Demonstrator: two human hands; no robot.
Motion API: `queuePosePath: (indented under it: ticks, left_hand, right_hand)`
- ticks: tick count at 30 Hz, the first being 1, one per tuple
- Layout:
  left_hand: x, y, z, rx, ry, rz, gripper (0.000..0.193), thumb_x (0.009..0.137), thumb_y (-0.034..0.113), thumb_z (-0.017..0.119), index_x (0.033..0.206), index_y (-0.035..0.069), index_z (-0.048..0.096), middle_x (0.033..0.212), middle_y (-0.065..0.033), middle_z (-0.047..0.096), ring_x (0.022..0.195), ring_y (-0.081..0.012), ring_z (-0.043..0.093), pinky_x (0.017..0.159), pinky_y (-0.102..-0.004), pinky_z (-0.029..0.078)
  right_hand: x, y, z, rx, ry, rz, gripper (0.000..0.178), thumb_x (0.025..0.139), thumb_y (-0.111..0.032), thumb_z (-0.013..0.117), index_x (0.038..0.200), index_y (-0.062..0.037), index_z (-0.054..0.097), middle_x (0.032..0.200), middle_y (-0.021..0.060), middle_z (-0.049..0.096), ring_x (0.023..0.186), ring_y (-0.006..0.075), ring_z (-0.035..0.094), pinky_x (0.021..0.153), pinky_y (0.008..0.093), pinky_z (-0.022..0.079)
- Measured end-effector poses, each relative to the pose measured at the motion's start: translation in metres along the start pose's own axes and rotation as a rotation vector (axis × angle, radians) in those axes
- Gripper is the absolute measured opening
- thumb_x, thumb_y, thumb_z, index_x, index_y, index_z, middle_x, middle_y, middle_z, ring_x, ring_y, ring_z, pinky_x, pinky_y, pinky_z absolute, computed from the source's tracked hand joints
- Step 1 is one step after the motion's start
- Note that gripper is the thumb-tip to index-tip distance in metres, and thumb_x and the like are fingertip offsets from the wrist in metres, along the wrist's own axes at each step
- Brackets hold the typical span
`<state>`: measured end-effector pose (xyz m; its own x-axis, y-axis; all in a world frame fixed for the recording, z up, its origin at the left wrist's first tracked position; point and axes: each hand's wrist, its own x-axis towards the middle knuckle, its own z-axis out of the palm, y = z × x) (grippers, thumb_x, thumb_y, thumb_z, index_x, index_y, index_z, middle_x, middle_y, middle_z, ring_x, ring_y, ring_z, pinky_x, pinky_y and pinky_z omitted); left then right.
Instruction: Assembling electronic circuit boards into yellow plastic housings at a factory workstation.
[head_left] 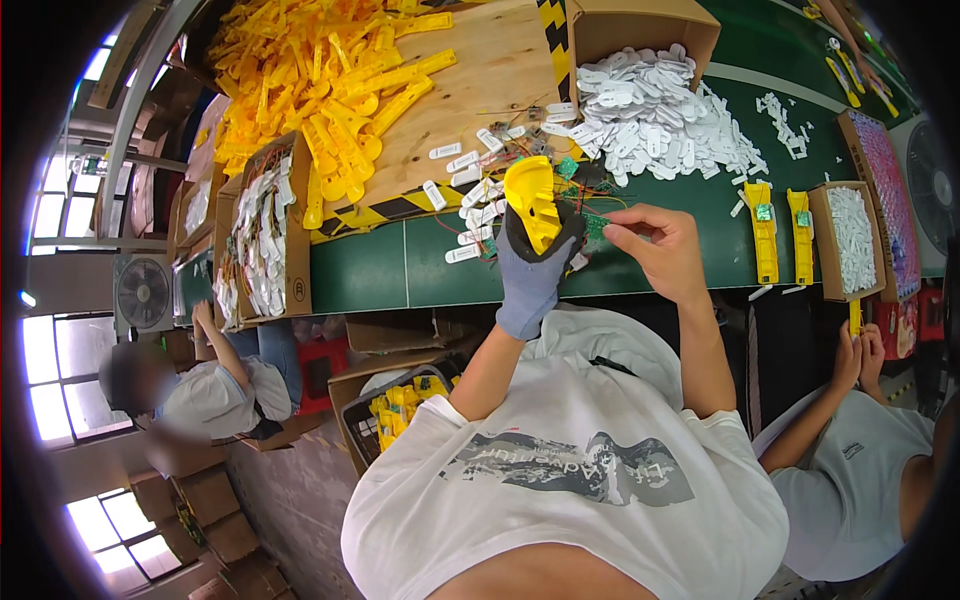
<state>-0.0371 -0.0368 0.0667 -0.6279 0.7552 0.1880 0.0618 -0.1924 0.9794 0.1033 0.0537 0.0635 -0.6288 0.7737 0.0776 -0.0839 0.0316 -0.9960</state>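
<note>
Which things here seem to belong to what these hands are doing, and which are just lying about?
Likely part of the job:
yellow plastic piece, held in the gloved left hand
green circuit board, pinched by the bare right hand

Probably just lying about:
fan at far left
stacked cardboard boxes, lower left

Circuit bd [596, 226] R of casing [528, 186]

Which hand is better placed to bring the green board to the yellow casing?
Probably the right hand: it pinches the green board close beside the yellow casing, while the gloved left hand is occupied gripping that casing.
</note>
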Motion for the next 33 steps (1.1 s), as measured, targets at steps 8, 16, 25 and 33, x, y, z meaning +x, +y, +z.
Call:
queuePosePath:
  ticks: [8,16,25,33]
  left_hand:
    - [-0.011,-0.011,-0.009,-0.407,-0.064,-0.306,0.039,0.088,0.027,0.052,0.119,0.009,0.036,0.086,-0.0106,0.057,0.067,-0.0171,0.059,0.057,-0.0278,0.050]
    - [-0.011,-0.070,-0.006,-0.500,-0.176,-0.549,0.029,0.096,0.034,0.038,0.108,0.010,0.047,0.084,-0.0046,0.056,0.066,-0.0121,0.056,0.058,-0.0260,0.047]
    - [-0.020,-0.085,-0.004,-0.545,-0.203,-0.541,0.037,0.093,0.042,0.043,0.111,0.010,0.044,0.081,-0.0049,0.055,0.061,-0.0111,0.055,0.050,-0.0247,0.046]
    - [-0.017,-0.082,-0.003,-0.548,-0.153,-0.549,0.040,0.092,0.042,0.045,0.113,0.008,0.043,0.082,-0.0058,0.056,0.063,-0.0122,0.057,0.052,-0.0254,0.047]
  right_hand:
    - [-0.026,-0.003,-0.012,-0.223,-0.144,-0.047,0.011,0.074,0.000,0.068,0.085,0.0031,0.067,0.077,0.0080,0.065,0.067,0.0094,0.057,0.062,0.0223,0.044]
    - [-0.001,0.038,-0.003,-0.107,-0.070,-0.007,0.013,0.077,-0.003,0.067,0.089,0.0029,0.066,0.081,0.0060,0.065,0.070,0.0081,0.057,0.064,0.0219,0.045]
    - [0.004,0.070,0.001,-0.042,-0.046,0.127,0.014,0.079,-0.006,0.067,0.090,0.0026,0.066,0.083,0.0037,0.065,0.071,0.0058,0.056,0.064,0.0192,0.045]
    - [0.005,0.072,0.005,0.114,0.006,-0.009,0.011,0.079,-0.002,0.066,0.088,0.0038,0.065,0.079,0.0029,0.063,0.069,0.0055,0.053,0.063,0.0194,0.043]
